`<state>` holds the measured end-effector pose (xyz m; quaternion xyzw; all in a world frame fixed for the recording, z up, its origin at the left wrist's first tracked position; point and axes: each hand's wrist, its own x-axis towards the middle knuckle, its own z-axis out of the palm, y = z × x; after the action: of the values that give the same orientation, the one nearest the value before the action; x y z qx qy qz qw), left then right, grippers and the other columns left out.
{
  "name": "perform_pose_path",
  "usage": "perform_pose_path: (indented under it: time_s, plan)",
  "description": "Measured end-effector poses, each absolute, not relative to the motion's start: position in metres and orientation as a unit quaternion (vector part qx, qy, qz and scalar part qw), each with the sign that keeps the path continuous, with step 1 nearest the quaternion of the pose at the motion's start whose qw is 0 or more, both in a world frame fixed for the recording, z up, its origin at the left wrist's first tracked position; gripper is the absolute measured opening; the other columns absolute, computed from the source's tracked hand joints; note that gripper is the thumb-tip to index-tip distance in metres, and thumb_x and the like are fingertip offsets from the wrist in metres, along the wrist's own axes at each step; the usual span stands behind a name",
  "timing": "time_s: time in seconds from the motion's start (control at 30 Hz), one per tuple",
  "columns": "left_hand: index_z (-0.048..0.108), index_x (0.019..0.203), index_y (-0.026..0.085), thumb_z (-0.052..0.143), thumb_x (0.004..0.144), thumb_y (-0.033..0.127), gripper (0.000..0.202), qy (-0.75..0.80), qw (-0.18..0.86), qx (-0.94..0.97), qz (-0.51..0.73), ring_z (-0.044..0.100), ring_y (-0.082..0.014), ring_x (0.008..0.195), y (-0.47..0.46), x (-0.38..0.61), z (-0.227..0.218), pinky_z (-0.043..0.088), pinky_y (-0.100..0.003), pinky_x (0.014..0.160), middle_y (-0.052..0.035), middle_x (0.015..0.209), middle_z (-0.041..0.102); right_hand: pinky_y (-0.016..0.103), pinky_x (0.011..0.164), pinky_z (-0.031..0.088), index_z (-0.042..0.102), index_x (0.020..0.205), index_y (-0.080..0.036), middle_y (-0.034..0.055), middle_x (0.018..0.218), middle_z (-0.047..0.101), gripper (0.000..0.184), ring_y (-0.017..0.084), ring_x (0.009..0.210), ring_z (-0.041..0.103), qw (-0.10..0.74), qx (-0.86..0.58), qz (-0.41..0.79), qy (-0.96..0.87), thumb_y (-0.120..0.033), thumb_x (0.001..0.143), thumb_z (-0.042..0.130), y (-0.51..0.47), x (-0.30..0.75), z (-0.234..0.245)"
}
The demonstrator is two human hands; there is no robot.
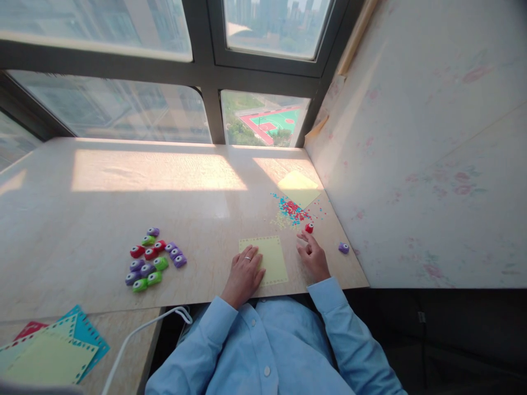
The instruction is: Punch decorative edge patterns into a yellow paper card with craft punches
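Note:
My left hand (pixel 246 271) lies flat, with a ring on one finger, over the left part of a pale yellow sheet of paper (pixel 272 258). Small punched holes run along the sheet's edges. To the right of the sheet is my right hand (pixel 313 259), its index finger stretched toward a small red craft punch (pixel 309 227) and its other fingers partly bent. The fingertips are at or very near the punch; contact is hard to make out. Just beyond lies a scatter of red, blue and yellow paper bits (pixel 294 211).
A purple punch (pixel 343 248) stands near the right edge by the wall. Several purple, green and red punches (pixel 148 260) cluster at left. Another yellow sheet (pixel 300 186) lies behind the bits. Punched coloured sheets (pixel 61 351) and a white cable (pixel 135 333) are at lower left.

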<state>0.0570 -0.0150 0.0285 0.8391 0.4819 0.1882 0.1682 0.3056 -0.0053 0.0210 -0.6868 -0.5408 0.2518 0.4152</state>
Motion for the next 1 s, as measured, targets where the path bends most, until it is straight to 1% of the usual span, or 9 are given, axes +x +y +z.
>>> perform_pose_path:
  time_s: [0.17,0.23,0.3,0.37,0.43,0.5,0.67,0.8,1.0]
  plan:
    - [0.059,0.115,0.021,0.059,0.087,0.029,0.03,0.499,0.161,0.828,0.201,0.049,-0.0287,0.124,-0.012,0.06,0.031,0.039,-0.046,0.099,-0.0127,0.127,0.059,0.031,0.06,0.049,0.057,0.128,-0.017,0.0119,0.114,0.068,0.051,0.011,0.052,0.044,0.433,-0.694,0.2,-0.54,-0.033,0.08,0.052,-0.002,0.313,0.022]
    - [0.058,0.117,0.02,0.061,0.086,0.039,0.037,0.507,0.154,0.823,0.204,0.049,-0.0298,0.121,-0.011,0.064,0.03,0.038,-0.047,0.097,-0.0134,0.125,0.059,0.032,0.062,0.049,0.059,0.124,-0.016,0.0119,0.11,0.066,0.048,0.012,0.054,0.045,0.437,-0.711,0.145,-0.531,-0.033,0.08,0.051,0.004,0.32,0.025]
    - [0.056,0.121,0.019,0.062,0.082,0.053,0.051,0.511,0.144,0.822,0.205,0.048,-0.0322,0.119,-0.01,0.067,0.028,0.037,-0.049,0.097,-0.0148,0.125,0.057,0.035,0.066,0.049,0.059,0.124,-0.015,0.0129,0.109,0.064,0.048,0.014,0.057,0.048,0.431,-0.732,0.099,-0.518,-0.034,0.08,0.051,0.012,0.33,0.026]
    - [0.055,0.124,0.019,0.062,0.079,0.061,0.062,0.516,0.132,0.82,0.208,0.046,-0.034,0.118,-0.01,0.071,0.026,0.035,-0.05,0.096,-0.0157,0.125,0.055,0.038,0.074,0.05,0.061,0.122,-0.014,0.0143,0.11,0.061,0.049,0.018,0.068,0.055,0.411,-0.746,0.078,-0.518,-0.036,0.079,0.053,0.021,0.338,0.025]
    - [0.054,0.126,0.02,0.062,0.079,0.061,0.064,0.523,0.125,0.816,0.211,0.046,-0.034,0.116,-0.009,0.075,0.024,0.035,-0.05,0.095,-0.0155,0.124,0.055,0.04,0.082,0.049,0.064,0.117,-0.016,0.0138,0.106,0.061,0.045,0.023,0.083,0.059,0.388,-0.748,0.078,-0.533,-0.038,0.079,0.055,0.029,0.345,0.022]
    - [0.053,0.127,0.021,0.063,0.079,0.059,0.062,0.531,0.121,0.812,0.21,0.046,-0.0335,0.115,-0.009,0.078,0.024,0.035,-0.049,0.094,-0.0149,0.122,0.055,0.041,0.084,0.048,0.067,0.111,-0.017,0.0127,0.101,0.061,0.041,0.025,0.09,0.059,0.369,-0.745,0.084,-0.549,-0.041,0.08,0.056,0.034,0.349,0.017]
    - [0.055,0.124,0.022,0.067,0.076,0.059,0.062,0.549,0.121,0.8,0.207,0.047,-0.0329,0.112,-0.007,0.082,0.026,0.035,-0.048,0.092,-0.0133,0.119,0.056,0.039,0.081,0.047,0.069,0.103,-0.018,0.0121,0.096,0.064,0.038,0.026,0.088,0.059,0.343,-0.765,0.055,-0.542,-0.046,0.08,0.057,0.041,0.345,0.011]
    - [0.057,0.121,0.022,0.068,0.075,0.061,0.062,0.554,0.125,0.794,0.218,0.047,-0.0323,0.111,-0.007,0.081,0.025,0.036,-0.047,0.091,-0.013,0.118,0.057,0.038,0.08,0.047,0.069,0.1,-0.017,0.0123,0.095,0.064,0.034,0.025,0.086,0.059,0.343,-0.77,0.038,-0.537,-0.041,0.08,0.055,0.042,0.34,0.014]
    - [0.06,0.118,0.021,0.068,0.076,0.058,0.057,0.55,0.131,0.791,0.235,0.049,-0.031,0.111,-0.007,0.079,0.023,0.036,-0.046,0.091,-0.0126,0.117,0.058,0.034,0.067,0.05,0.067,0.105,-0.016,0.0099,0.098,0.063,0.034,0.015,0.059,0.053,0.398,-0.703,0.098,-0.582,-0.033,0.078,0.056,0.029,0.332,0.028]
